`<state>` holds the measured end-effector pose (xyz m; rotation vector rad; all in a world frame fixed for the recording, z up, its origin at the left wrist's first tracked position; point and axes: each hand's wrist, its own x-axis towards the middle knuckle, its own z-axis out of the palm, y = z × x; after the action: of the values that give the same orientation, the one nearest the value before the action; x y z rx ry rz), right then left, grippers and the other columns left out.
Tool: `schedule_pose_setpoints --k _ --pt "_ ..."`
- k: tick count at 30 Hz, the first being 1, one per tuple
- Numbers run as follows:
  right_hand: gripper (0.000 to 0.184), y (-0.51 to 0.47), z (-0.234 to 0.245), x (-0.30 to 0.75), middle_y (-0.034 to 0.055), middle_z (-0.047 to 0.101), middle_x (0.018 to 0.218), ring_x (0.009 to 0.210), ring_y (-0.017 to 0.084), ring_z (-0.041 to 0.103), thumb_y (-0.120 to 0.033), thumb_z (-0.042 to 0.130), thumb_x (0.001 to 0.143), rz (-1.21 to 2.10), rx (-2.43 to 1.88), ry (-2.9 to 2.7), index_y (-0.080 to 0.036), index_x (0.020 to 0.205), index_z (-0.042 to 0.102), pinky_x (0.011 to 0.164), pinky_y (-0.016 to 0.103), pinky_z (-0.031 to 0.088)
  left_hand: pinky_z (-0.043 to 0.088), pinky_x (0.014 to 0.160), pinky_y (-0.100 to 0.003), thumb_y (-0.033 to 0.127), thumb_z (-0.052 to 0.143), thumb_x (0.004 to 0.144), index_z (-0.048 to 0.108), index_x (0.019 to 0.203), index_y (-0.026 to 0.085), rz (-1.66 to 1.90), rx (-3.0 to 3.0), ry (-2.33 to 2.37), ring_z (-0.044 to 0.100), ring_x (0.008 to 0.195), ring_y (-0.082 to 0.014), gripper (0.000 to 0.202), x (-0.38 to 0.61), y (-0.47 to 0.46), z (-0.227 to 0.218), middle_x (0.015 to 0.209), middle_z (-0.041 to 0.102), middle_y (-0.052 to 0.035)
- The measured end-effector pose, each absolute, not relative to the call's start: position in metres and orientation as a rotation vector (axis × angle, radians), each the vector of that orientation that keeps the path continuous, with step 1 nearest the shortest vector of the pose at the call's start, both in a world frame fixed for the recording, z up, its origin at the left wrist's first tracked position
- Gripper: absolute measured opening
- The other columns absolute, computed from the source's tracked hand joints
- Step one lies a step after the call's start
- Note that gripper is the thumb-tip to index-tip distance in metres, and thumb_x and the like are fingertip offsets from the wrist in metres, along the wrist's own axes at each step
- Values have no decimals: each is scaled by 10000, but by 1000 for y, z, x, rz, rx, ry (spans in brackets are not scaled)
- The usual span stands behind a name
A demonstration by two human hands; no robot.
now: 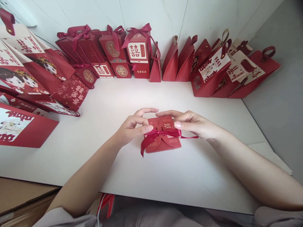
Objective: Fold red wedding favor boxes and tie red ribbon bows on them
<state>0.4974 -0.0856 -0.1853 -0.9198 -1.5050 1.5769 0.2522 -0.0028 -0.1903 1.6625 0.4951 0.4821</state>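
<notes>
A small red gift box [163, 137] with scalloped top flaps sits on the white table [165, 176] in the middle of the view. A dark red ribbon [151, 138] runs through its flaps and trails off to the left and right. My left hand [132, 127] pinches the ribbon at the box's left side, fingers closed. On the right side, my right hand [194, 124] pinches the ribbon's other end, with its fingers resting on the box top.
Several red gift boxes with bows [113, 53] line the back wall. Red handled gift bags [227, 69] stand at the back right. More red bags and boxes [28, 88] lie piled at the left. The table's front edge runs close to my body.
</notes>
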Motion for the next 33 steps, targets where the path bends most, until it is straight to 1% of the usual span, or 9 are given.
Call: schedule_pose_setpoints --k 7,12,14,19,22,24,27,29,33 --pt "365 -84 -185 496 98 504 1394 1181 257 560 -423 648 931 1578 -968 -1573 -151 687 648 1080 438 367 275 1169 -459 412 578 911 648 614 199 485 2097 679 364 1379 -298 371 248 -7 -175 1451 497 -1" --pt "362 -84 -181 495 82 515 1391 1189 244 555 -423 627 943 1568 -997 -1610 -158 696 643 1063 402 379 23 1220 -528 368 556 922 627 594 197 529 2385 693 362 1378 -302 376 245 -9 -169 1423 529 7" --pt "369 -85 -180 494 84 522 1385 1179 241 561 -425 623 943 1560 -1006 -1620 -156 690 637 1054 398 385 -5 1219 -530 362 575 912 621 591 195 541 2413 684 367 1378 -302 365 246 -10 -169 1420 531 11" --pt "333 -87 -181 490 76 525 1377 1227 254 535 -420 632 939 1543 -975 -1569 -165 726 643 1045 395 396 131 1213 -512 417 649 866 530 532 172 585 2224 694 449 1307 -299 431 250 -11 -174 1363 573 -16" --pt "214 -88 -183 489 75 560 1317 1270 251 493 -413 638 936 1459 -982 -1496 -202 950 670 1038 383 407 319 1138 -458 430 676 844 494 515 163 542 2052 694 465 1294 -297 461 251 -11 -178 1383 549 -20" --pt "252 -89 -183 492 70 597 1221 1181 237 536 -431 638 932 1294 -1103 -1455 -219 1069 633 988 370 435 357 1110 -438 421 680 844 506 522 160 516 1953 682 491 1276 -294 449 250 -10 -179 1398 531 -25" --pt "309 -91 -175 504 46 640 927 868 199 596 -503 607 932 1138 -1384 -1476 -195 924 627 808 327 471 370 1098 -428 396 659 865 574 559 168 503 1824 618 497 1283 -299 391 249 -8 -180 1371 547 -58" --pt "404 -95 -167 513 41 631 781 746 187 585 -548 558 944 1306 -1487 -1615 -177 804 637 721 314 462 390 1082 -414 384 646 874 598 569 169 507 1759 577 462 1325 -308 376 249 -6 -180 1334 573 -81" --pt "434 -101 -151 519 53 658 789 748 198 612 -568 570 924 1802 -1377 -1789 -167 806 687 675 298 467 404 1073 -395 365 632 886 616 586 171 508 1701 539 440 1350 -299 358 249 -4 -182 1297 594 -89"
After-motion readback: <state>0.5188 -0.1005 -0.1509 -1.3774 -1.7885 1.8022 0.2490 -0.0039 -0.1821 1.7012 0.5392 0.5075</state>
